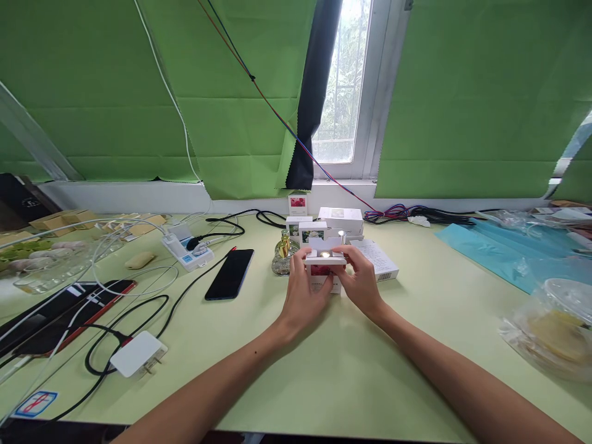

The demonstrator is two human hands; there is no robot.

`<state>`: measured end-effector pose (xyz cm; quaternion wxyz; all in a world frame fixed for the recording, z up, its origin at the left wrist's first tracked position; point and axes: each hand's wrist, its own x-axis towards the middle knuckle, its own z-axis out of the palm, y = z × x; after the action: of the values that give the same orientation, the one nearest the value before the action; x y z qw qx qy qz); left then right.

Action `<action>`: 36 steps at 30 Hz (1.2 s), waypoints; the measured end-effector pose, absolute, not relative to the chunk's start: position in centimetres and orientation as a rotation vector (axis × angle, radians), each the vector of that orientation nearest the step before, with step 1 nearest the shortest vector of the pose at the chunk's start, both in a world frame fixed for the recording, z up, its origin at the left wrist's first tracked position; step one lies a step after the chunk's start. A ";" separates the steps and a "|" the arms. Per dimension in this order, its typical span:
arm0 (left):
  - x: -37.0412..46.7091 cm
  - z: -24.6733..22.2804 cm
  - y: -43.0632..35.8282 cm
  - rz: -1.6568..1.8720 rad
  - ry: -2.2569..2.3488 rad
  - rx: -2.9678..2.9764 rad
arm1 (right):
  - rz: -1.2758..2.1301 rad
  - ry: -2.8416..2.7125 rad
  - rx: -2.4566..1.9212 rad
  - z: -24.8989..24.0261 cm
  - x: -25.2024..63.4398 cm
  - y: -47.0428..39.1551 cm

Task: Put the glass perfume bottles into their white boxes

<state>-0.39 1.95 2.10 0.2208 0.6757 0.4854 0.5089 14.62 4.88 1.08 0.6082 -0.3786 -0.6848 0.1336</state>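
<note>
Both hands hold one small white box point(325, 283) upright on the table, its top flap raised and a shiny round top showing inside the opening. My left hand point(305, 293) is closed round its left side, and my right hand point(362, 280) grips its right side. A red picture shows on the front, partly covered by fingers. Just left of the box stand glass bottles with gold tops point(283, 251). Behind it are white boxes with flower pictures point(312, 233), and a silver-topped item point(342, 237) stands close behind my right fingers.
A black phone point(230, 274) lies left of my hands, near a power strip point(187, 248), cables and a white charger point(138, 353). A flat white box point(377, 259) lies behind my right hand. Blue sheeting point(494, 246) and a plastic-wrapped container point(557, 333) are at the right.
</note>
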 end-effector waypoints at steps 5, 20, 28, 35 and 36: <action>-0.3 2.3 1.9 1.429 1.335 1.883 | 0.307 -1.585 -0.842 1.2 14.6 4.8; -0.5 2.2 2.1 1.468 1.101 1.696 | 0.342 -1.608 -0.822 1.6 14.5 4.7; -0.4 2.2 2.2 1.512 1.109 1.719 | 0.294 -1.599 -0.809 2.0 14.4 4.2; -0.5 2.5 2.2 1.562 1.099 1.760 | 0.193 -1.569 -0.808 2.1 14.3 3.8; -0.5 2.5 2.2 1.562 1.100 1.767 | 0.182 -1.568 -0.806 2.1 14.3 3.8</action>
<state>-0.49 2.21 2.49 0.2665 0.6544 0.4074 0.5786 14.29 3.77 2.10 0.6326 -0.3522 -0.6852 0.0796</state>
